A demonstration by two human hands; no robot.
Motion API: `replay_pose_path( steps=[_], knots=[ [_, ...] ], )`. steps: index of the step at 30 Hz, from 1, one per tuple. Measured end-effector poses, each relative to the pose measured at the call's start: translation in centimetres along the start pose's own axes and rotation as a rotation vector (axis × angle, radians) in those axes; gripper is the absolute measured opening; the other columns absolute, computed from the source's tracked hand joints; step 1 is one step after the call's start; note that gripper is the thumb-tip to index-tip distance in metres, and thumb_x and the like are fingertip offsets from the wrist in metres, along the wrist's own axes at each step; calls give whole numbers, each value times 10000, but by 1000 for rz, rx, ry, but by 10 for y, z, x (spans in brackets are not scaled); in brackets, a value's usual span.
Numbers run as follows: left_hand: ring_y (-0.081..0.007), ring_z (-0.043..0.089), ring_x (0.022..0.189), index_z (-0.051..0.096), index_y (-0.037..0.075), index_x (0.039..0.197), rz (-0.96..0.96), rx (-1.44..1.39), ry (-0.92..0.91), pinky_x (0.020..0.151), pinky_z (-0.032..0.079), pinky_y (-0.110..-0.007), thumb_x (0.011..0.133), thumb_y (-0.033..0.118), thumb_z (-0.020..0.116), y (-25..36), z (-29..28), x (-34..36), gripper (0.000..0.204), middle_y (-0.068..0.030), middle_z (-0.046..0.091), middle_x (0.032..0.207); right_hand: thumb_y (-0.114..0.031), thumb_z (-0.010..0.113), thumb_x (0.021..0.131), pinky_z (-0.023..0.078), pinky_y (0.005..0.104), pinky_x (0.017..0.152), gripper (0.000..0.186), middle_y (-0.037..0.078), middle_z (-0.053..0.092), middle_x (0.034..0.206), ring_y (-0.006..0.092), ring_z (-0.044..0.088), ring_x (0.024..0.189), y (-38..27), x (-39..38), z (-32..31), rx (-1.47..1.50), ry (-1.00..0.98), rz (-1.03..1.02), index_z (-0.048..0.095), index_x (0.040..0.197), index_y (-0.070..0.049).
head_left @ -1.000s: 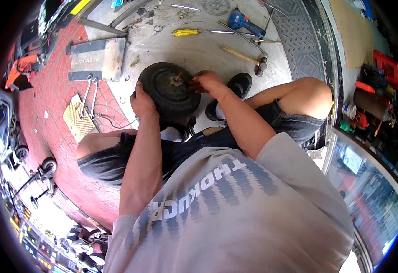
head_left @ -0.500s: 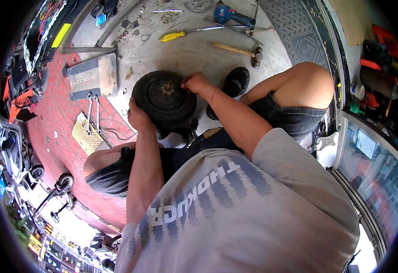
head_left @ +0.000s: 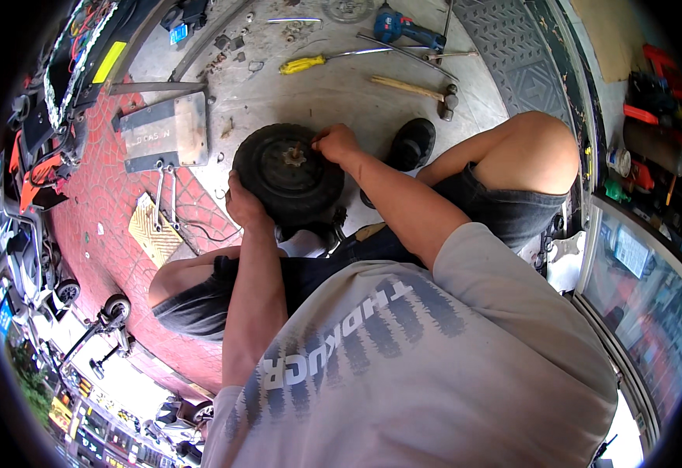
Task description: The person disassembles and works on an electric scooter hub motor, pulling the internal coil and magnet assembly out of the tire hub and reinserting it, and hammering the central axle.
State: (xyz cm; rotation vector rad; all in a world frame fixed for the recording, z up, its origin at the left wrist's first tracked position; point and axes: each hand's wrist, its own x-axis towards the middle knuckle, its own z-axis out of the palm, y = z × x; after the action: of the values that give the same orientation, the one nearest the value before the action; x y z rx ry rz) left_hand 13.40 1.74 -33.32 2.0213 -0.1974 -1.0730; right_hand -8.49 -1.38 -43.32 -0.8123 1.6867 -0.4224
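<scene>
A small black wheel (head_left: 275, 195) with a thick rubber tyre is held tilted in front of me, its face turned up. At its hub (head_left: 293, 156) is a rusty, brownish metal piece with a short stub standing up. My left hand (head_left: 245, 204) grips the tyre at its near left edge, the thumb along the side. Over the tyre's right upper part, my right hand (head_left: 336, 145) is closed with its fingertips pinched close to the rim. Whatever lies between those fingertips is too small to make out.
Beyond the wheel lie a hammer (head_left: 407, 87), a yellow-handled screwdriver (head_left: 303, 65) and a blue power drill (head_left: 403, 28). Wrenches (head_left: 159, 199) rest at the left by a metal plate (head_left: 165, 132) on red paving. A black shoe (head_left: 411, 145) sits just right of the wheel.
The whole view has shifted slightly. Both hands keep much the same places on the wheel.
</scene>
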Motion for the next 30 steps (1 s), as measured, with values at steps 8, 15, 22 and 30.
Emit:
replay_pose_path(
  steps=[8,15,22,30],
  knots=[
    [-311,727,1075,711,-74,1316,-9,-49,-1,978,567,-410,993,503,662,5,3,-10,663,-196,753,1256,-208,850,794,593,444,874,210,205,803,981,380,770,972,-3,16,-1,-79,-79,-5,865,954,-73],
    [-303,723,1089,700,-79,1322,15,-20,-10,987,560,-395,993,517,670,-4,0,1,682,-198,756,1252,-182,809,806,565,402,656,191,141,767,759,269,733,666,0,23,5,-118,-27,-34,835,908,-23],
    [-325,722,1104,697,-80,1339,41,60,35,1005,552,-399,991,532,667,1,5,-8,705,-220,751,1266,-304,815,814,572,443,733,363,213,741,853,355,724,774,-18,23,-5,-333,-101,-14,803,930,39],
    [-359,705,1158,716,-85,1312,94,129,27,1048,523,-412,985,560,650,-14,3,7,726,-257,749,1262,-474,708,971,601,486,843,551,271,784,1027,408,770,968,2,26,1,-510,-46,-123,797,1016,67]
  ],
)
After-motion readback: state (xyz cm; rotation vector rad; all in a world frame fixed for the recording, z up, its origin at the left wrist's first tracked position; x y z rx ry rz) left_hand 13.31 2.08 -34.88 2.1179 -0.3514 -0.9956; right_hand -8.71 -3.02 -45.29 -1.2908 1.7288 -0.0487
